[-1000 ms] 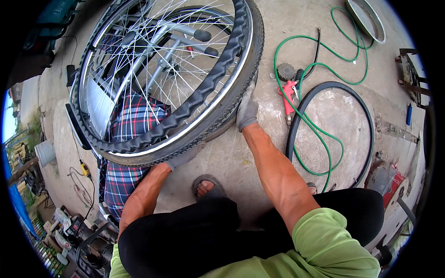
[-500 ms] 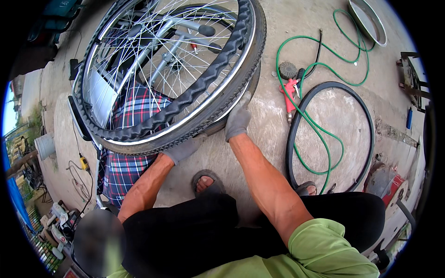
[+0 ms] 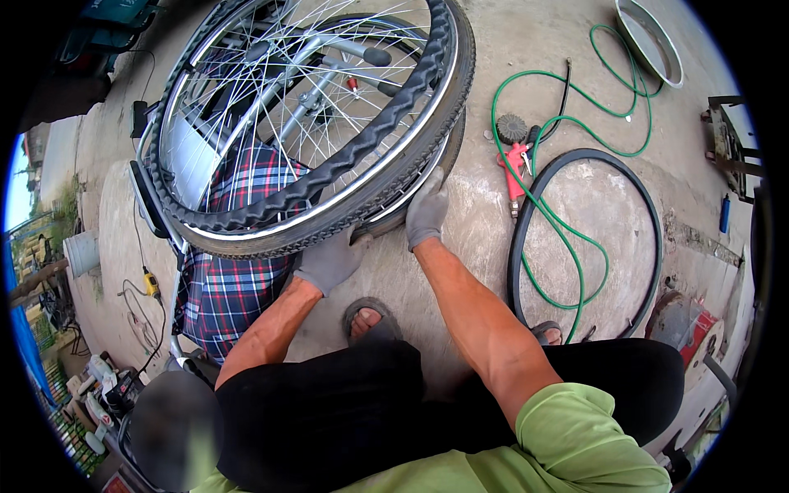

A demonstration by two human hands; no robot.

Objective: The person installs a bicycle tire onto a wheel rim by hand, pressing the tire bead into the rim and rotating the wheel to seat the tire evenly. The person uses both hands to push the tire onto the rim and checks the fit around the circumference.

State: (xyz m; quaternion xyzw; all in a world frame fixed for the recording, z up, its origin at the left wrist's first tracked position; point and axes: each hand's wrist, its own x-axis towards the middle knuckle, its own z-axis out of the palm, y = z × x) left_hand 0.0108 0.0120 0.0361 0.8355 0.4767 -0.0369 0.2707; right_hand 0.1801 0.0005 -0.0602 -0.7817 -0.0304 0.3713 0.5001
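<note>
A wheelchair [image 3: 255, 275] with a plaid fabric seat lies on its side in front of me. Its upper wheel [image 3: 329, 226] faces me, with a black knobbly tyre, silver rim and a wavy black push ring. Below it, part of the lower wheel's tyre [image 3: 386, 223] shows. My left hand [image 3: 330, 260], in a grey glove, is closed at the near edge of the wheels, its fingertips on the lower tyre. My right hand [image 3: 427, 211], also gloved, grips the lower tyre farther right. Some fingers of both hands are hidden by the wheels.
A loose black tyre [image 3: 517, 246] lies at right, crossed by a green hose [image 3: 567, 238]. Beside it are a red air gun [image 3: 515, 168] and a round dark brush-like disc [image 3: 511, 127]. A metal basin [image 3: 653, 49] stands far right, a white bucket [image 3: 80, 256] at left.
The near side of the upper wheel has risen and shifted slightly right, showing more of the lower wheel's rim. My left hand has moved up and right; my right hand has shifted slightly.
</note>
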